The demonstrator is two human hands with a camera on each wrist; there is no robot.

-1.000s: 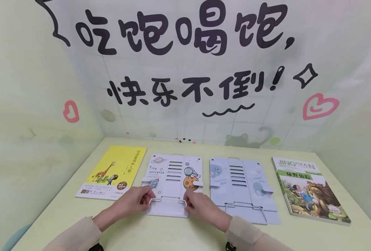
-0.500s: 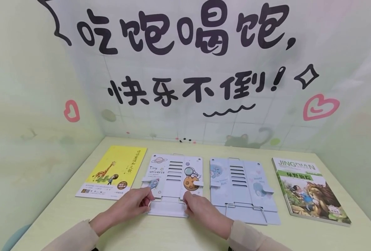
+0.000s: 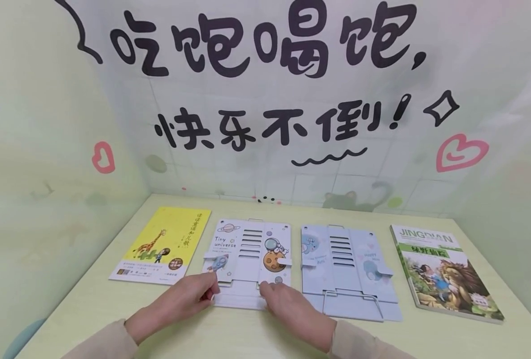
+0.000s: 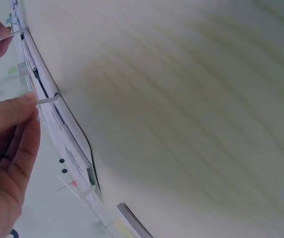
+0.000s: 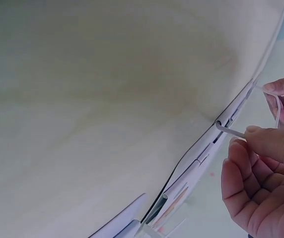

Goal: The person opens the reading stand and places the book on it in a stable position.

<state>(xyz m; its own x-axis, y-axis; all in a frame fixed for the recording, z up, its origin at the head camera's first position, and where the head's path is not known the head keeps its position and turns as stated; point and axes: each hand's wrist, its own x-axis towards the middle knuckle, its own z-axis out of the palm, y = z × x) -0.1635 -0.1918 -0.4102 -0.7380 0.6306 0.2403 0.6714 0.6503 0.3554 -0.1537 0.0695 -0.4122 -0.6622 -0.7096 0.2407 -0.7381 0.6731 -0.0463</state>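
In the head view, a white book stand with "Tiny universe" print, a rocket and an astronaut lies flat on the table. My left hand and right hand are at its front corners. Between thumb and fingers, the left hand pinches one side of the stand's white wire support. The right hand pinches the other side of this wire, whose bent end shows in the right wrist view. Both wrist views show the wire standing out from the panel. From above, the hands hide its sides.
A yellow book with a giraffe lies left of the stand. To the right lies a blue book stand, its wire resting on its front. Farther right is a thick book with a lion cover. A printed wall rises behind the table.
Both hands have shifted slightly toward the person, keeping their pinch on the wire. The wire's bent corners, visible between the hands earlier, no longer show plainly. The books and blue stand stay put.
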